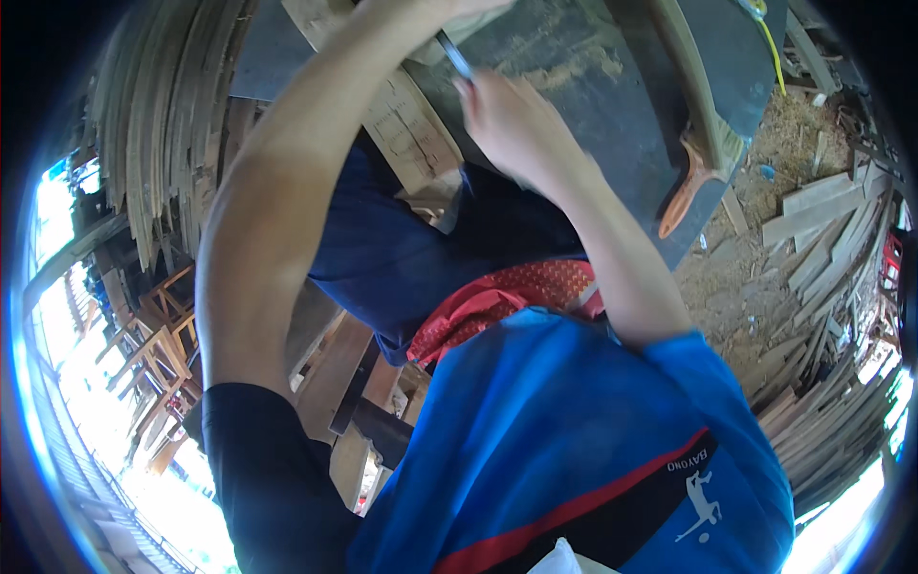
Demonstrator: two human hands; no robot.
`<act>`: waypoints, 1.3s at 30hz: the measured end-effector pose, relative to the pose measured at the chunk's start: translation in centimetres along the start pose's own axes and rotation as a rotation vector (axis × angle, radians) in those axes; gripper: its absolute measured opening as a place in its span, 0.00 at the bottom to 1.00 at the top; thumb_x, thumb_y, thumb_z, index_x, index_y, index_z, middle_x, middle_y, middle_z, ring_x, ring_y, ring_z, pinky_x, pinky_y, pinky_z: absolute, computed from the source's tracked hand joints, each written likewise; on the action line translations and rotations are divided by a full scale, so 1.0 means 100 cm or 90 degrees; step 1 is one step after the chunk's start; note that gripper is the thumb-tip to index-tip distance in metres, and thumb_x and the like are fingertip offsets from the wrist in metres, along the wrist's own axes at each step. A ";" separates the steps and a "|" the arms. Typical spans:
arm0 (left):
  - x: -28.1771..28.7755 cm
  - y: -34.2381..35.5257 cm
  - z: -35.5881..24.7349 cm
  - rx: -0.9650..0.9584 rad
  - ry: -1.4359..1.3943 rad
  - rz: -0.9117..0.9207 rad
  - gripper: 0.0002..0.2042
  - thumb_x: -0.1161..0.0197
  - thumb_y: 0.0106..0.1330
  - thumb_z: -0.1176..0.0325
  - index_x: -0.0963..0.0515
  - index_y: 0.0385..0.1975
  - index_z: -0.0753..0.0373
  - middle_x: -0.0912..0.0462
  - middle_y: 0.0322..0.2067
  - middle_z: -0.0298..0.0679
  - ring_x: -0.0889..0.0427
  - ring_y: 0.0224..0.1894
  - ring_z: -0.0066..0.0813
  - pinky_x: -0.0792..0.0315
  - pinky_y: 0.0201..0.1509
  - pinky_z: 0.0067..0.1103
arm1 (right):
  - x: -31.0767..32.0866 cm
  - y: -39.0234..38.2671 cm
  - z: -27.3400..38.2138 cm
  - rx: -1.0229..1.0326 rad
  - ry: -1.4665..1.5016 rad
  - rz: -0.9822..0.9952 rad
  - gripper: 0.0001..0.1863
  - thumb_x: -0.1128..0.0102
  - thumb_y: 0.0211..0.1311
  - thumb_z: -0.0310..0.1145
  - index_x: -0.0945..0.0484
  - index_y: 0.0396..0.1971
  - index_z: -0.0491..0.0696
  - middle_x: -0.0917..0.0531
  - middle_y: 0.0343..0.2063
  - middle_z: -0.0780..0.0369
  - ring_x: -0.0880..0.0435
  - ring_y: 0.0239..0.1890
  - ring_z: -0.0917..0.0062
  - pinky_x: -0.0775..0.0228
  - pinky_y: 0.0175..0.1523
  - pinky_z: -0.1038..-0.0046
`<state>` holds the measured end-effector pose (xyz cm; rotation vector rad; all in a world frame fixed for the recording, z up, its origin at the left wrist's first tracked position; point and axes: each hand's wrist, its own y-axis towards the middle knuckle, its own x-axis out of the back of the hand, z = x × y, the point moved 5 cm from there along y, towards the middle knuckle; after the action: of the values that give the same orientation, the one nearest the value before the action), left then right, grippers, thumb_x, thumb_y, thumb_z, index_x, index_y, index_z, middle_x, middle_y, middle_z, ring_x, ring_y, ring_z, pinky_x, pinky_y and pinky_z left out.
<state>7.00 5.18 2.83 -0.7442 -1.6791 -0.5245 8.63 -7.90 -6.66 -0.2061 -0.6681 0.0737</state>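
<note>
My right hand [516, 129] is closed around one end of a slim metal-shafted tool [453, 55]; its exact kind does not show. The shaft slants up and left toward my left hand [464, 6], which is cut by the top edge, so its fingers are mostly hidden. Beneath my left forearm lies a pale wooden board [409, 129] with dark markings or cuts on its face. It rests at the near edge of a dark, dusty worktop [612, 124], close to my legs.
Right on the worktop lie a long curved wood piece [690, 72] and a tool with an orange-brown wooden handle [685, 191]. A yellow strip [773, 48] hangs at the far right corner. Stacked wood strips [167, 115] stand left; planks [827, 206] and sawdust cover the ground right.
</note>
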 end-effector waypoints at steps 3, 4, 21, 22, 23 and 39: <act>-0.006 0.003 0.008 -0.023 0.010 0.003 0.18 0.43 0.57 0.72 0.14 0.47 0.53 0.15 0.36 0.55 0.14 0.37 0.51 0.19 0.43 0.37 | -0.009 0.011 0.005 0.014 -0.035 -0.019 0.21 0.55 0.75 0.42 0.24 0.33 0.39 0.18 0.23 0.43 0.16 0.30 0.47 0.24 0.37 0.49; -0.008 0.004 0.006 -0.020 0.006 -0.007 0.19 0.44 0.57 0.73 0.14 0.47 0.53 0.15 0.35 0.55 0.14 0.36 0.50 0.19 0.43 0.37 | -0.007 -0.012 -0.002 -0.014 -0.045 -0.014 0.21 0.56 0.75 0.42 0.23 0.33 0.39 0.18 0.23 0.43 0.16 0.30 0.47 0.23 0.37 0.49; 0.000 -0.001 0.011 0.109 -0.006 0.018 0.20 0.40 0.62 0.64 0.20 0.56 0.53 0.15 0.43 0.52 0.15 0.45 0.49 0.21 0.52 0.36 | 0.001 0.007 0.004 -0.002 -0.097 -0.015 0.19 0.56 0.74 0.42 0.25 0.35 0.41 0.17 0.23 0.46 0.16 0.30 0.48 0.24 0.39 0.49; -0.001 -0.004 0.007 0.134 -0.010 0.015 0.20 0.39 0.62 0.60 0.21 0.56 0.51 0.15 0.44 0.51 0.16 0.47 0.49 0.21 0.53 0.37 | 0.001 0.006 0.003 0.005 -0.099 -0.027 0.18 0.56 0.74 0.42 0.25 0.35 0.42 0.18 0.23 0.45 0.16 0.29 0.47 0.24 0.39 0.48; -0.003 -0.007 0.009 0.141 -0.005 -0.023 0.21 0.37 0.64 0.54 0.22 0.57 0.48 0.16 0.45 0.51 0.16 0.49 0.50 0.22 0.55 0.38 | 0.000 0.004 0.003 0.020 -0.103 -0.038 0.18 0.56 0.74 0.42 0.26 0.35 0.42 0.18 0.22 0.45 0.17 0.29 0.46 0.25 0.38 0.47; 0.027 -0.054 -0.066 -0.289 -0.178 -0.443 0.12 0.34 0.58 0.54 0.19 0.28 0.56 0.18 0.39 0.35 0.21 0.46 0.40 0.30 0.57 0.34 | 0.003 0.003 -0.004 0.500 -0.120 -0.289 0.15 0.51 0.73 0.39 0.25 0.33 0.43 0.17 0.26 0.48 0.18 0.30 0.47 0.25 0.39 0.50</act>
<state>7.32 -2.57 7.27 -0.5459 -2.1061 -1.3738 9.08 -7.59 -6.87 0.7151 -0.8117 -0.0842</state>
